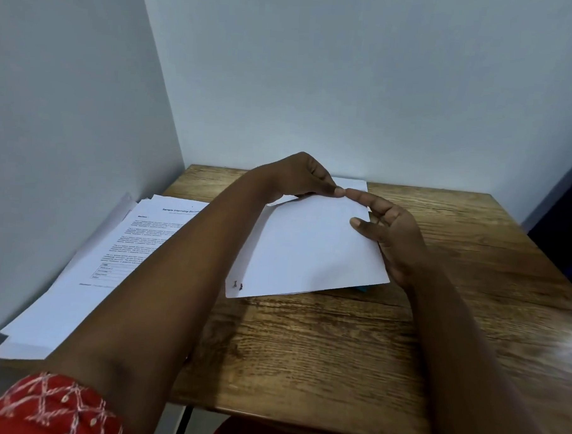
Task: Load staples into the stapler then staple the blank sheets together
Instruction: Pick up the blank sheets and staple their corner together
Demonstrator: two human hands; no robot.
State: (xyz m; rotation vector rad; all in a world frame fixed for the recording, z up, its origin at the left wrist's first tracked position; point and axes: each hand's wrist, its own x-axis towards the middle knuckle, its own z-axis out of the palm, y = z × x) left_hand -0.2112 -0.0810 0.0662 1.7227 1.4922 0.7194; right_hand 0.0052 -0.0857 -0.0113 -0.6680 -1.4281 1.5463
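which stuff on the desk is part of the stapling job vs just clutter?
Job:
- blank sheets, held at the far edge by left hand and right hand
- two staples at the sheets' near left corner
- bit of blue poking out under the sheets, maybe the stapler, can't tell

Lying about:
- printed papers stacked on the left
- wooden desk
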